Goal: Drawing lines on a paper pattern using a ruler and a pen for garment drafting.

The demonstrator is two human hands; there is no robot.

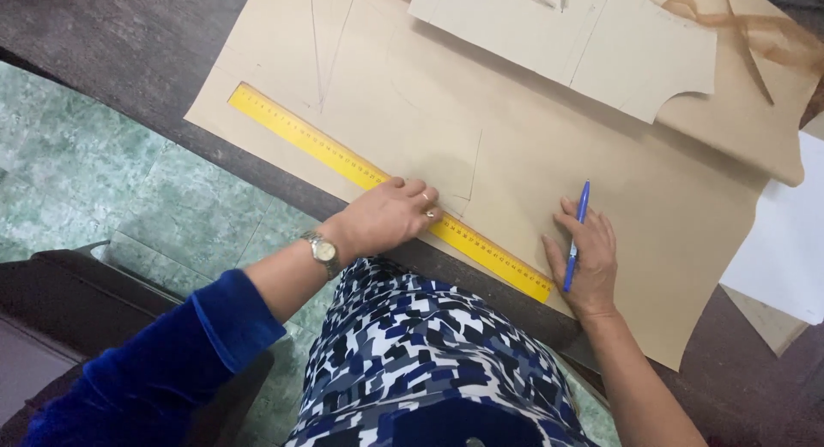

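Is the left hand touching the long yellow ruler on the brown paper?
Touching. The head view shows the left hand pressed flat on the long yellow ruler, fingers covering its middle.

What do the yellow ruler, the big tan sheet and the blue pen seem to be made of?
Yellow ruler: probably painted metal or hard plastic; thin, flat, straight, with a slight sheen.
Tan sheet: matte brown paper, apparently; it lies thin, carries drawn lines and curls at one corner.
Blue pen, in the right hand: likely plastic; smooth, glossy barrel.
The left hand presses the ruler.
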